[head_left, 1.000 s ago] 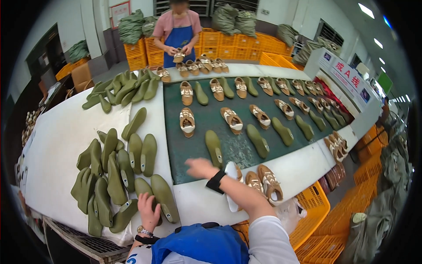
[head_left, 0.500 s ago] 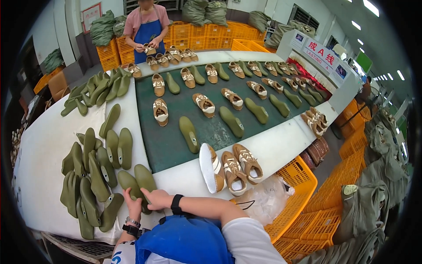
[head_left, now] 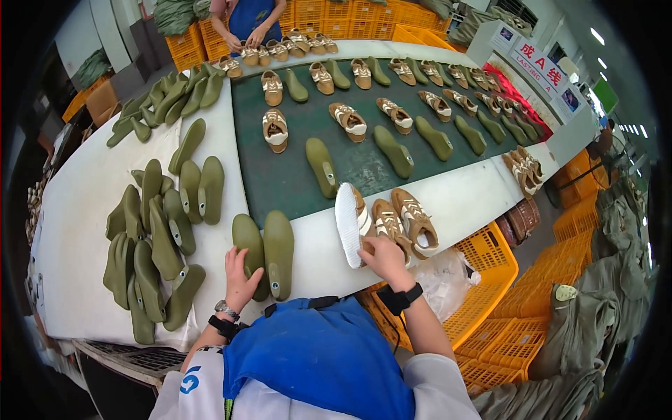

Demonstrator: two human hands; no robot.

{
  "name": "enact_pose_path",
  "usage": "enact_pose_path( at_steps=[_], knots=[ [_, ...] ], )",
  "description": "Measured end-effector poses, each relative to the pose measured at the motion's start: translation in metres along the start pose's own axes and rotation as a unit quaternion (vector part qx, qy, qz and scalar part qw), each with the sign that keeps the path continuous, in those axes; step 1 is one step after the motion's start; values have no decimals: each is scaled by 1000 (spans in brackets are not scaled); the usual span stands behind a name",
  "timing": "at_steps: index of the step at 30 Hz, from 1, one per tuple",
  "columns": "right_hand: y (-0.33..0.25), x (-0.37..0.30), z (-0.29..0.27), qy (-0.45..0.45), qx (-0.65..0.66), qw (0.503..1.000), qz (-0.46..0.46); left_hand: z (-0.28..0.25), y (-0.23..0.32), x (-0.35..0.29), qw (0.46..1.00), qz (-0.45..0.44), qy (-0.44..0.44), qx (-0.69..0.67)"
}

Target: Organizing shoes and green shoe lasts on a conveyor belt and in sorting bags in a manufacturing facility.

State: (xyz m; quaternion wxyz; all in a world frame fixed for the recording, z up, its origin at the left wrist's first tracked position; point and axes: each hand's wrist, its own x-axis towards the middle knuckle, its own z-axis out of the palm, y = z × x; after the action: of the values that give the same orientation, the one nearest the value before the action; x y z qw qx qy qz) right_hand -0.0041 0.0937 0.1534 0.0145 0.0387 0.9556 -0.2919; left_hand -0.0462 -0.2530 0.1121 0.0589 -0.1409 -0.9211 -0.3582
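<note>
A pair of green shoe lasts stands on the white tabletop in front of me, a left one (head_left: 248,241) and a right one (head_left: 278,248). My left hand (head_left: 240,280) lies against the left last, fingers apart, thumb along its side. Over on the right, my right hand (head_left: 386,260) has its fingers closed at the heel of a tan sneaker (head_left: 362,218) lying on its side, white sole (head_left: 346,224) turned left. Two more tan sneakers sit beside it, a middle one (head_left: 386,215) partly behind my hand and an outer one (head_left: 414,218).
Many loose green lasts (head_left: 164,241) lie at left. A green conveyor belt (head_left: 280,178) carries rows of sneakers and lasts. An orange crate (head_left: 486,280) with clear plastic stands at right. Across the table, a co-worker's hands (head_left: 253,38) are near sneakers. Grey sacks hang over crates at right.
My right hand has left the lasts and moved right to the sneaker on its side. My left hand stays at the left last. The whole view has shifted downward.
</note>
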Motion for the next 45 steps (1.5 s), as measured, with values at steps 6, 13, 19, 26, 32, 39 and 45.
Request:
enact_pose_path(
  at_steps=[6, 13, 19, 26, 32, 39, 45],
  knots=[
    [-9, -13, 27, 141, -170, 974, 48, -1, 29, 24, 991, 126, -18, 38],
    [-48, -4, 38, 138, -48, 983, -114, -5, 35, 27, 981, 145, -97, 86],
    [-117, -7, 0, 141, -70, 938, -308, -31, 105, 67, 818, -124, -265, -495],
    [-160, -7, -5, 81, -57, 864, -494, -39, 105, 64, 838, -77, -159, -516],
    [-164, 2, -25, 183, 68, 937, -290, -59, 109, 50, 924, -7, -103, -367],
    [-150, 5, -5, 143, 207, 934, -253, -71, 123, 47, 979, 139, 136, -66],
    [-161, 3, -8, 139, 188, 938, -258, -66, 124, 42, 969, 154, 144, -130]
  ],
)
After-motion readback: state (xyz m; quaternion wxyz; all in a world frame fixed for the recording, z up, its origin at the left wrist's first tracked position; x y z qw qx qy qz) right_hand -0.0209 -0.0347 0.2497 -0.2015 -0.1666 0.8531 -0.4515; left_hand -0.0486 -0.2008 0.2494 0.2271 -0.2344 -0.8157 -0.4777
